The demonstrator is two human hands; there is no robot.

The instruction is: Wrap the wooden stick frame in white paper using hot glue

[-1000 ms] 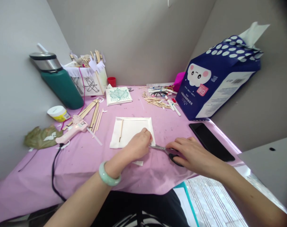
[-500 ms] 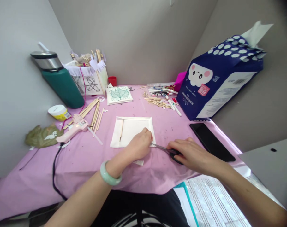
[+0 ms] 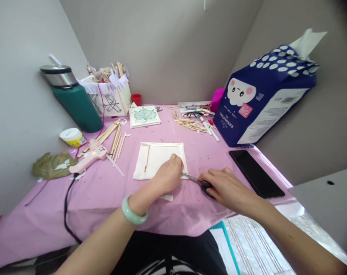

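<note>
In front of me on the pink cloth lies a white fabric piece (image 3: pixel 156 158) with its edges folded in, and a thin wooden stick (image 3: pixel 147 157) rests along its left side. My left hand (image 3: pixel 170 171), with a pale green bangle (image 3: pixel 132 214) at the wrist, is closed at the lower right corner of the fabric; its fingertips hide what they pinch. My right hand (image 3: pixel 219 185) grips black-handled scissors (image 3: pixel 202 183), whose blades point left and reach that same corner beside my left fingers. Under my left wrist lies a small white scrap (image 3: pixel 167 198).
To the left are a pink glue gun (image 3: pixel 89 157), wooden sticks (image 3: pixel 115 141), a green bottle (image 3: pixel 77 105) and a white tub (image 3: pixel 73 136). A leaf-printed white square (image 3: pixel 144 116) lies behind. On the right stand a blue tissue pack (image 3: pixel 265 95) and a black phone (image 3: pixel 256 173).
My right hand and the scissors have shifted slightly left, bringing the blades closer to my left fingertips. The fabric stays in place.
</note>
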